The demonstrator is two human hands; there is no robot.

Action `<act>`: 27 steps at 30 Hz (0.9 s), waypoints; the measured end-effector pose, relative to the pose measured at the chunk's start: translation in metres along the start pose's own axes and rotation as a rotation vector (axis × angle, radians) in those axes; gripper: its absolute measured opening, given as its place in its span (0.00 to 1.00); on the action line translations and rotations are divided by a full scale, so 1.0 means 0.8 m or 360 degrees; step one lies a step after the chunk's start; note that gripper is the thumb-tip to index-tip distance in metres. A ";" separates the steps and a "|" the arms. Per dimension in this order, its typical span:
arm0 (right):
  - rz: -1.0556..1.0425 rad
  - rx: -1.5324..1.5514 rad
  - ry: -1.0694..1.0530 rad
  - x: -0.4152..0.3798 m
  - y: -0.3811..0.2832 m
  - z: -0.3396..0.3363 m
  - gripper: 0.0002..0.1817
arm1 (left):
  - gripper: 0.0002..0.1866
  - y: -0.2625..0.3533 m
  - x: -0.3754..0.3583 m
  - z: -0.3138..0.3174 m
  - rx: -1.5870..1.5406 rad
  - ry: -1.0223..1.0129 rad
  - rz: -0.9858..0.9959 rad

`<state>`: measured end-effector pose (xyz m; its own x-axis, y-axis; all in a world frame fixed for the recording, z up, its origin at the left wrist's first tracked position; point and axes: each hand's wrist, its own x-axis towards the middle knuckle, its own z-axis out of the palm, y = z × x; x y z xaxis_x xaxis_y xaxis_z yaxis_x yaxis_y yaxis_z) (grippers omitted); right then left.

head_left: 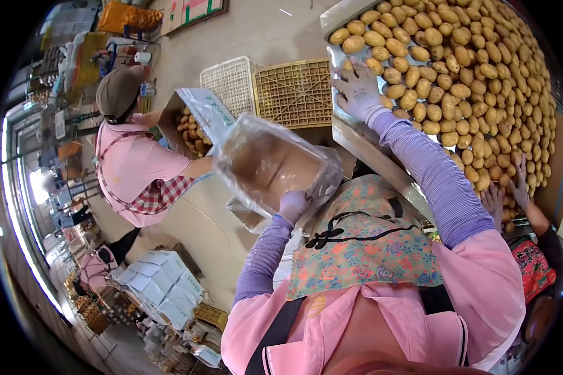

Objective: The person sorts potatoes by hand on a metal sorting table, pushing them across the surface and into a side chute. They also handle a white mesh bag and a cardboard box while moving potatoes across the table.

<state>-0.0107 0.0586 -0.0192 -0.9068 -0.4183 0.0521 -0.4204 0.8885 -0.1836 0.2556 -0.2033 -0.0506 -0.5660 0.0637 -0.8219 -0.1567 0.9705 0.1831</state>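
My left hand (pixel 294 205), in a light glove, is closed on the near edge of a cardboard box (pixel 266 172). A clear plastic liner (pixel 333 172) covers the box's walls and is folded over its rim; only bare cardboard shows inside. My right hand (pixel 358 94), also gloved, has its fingers spread at the left edge of a metal sorting table (pixel 336 57). Several loose potatoes (pixel 376 65) lie beside its fingertips, and a large heap of potatoes (pixel 481 81) covers the table to the right.
Past the box, a person in pink (pixel 137 165) is at another box holding potatoes (pixel 192 132). Two plastic crates, one white (pixel 228 78) and one yellow (pixel 294 90), stand beyond. A co-worker's hands (pixel 520 181) touch the heap at right. Stacked white cartons (pixel 159 281) stand lower left.
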 end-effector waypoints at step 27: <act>0.0357 0.0036 0.0114 -0.154 0.022 -0.010 0.37 | 0.18 0.040 0.276 -0.189 0.0666 -0.0091 0.1007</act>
<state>0.0930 0.1275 -0.0213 -0.9777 -0.1956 0.0769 -0.2080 0.9530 -0.2204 0.0028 -0.1934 -0.1446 -0.4015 0.6382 -0.6569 0.5101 0.7515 0.4183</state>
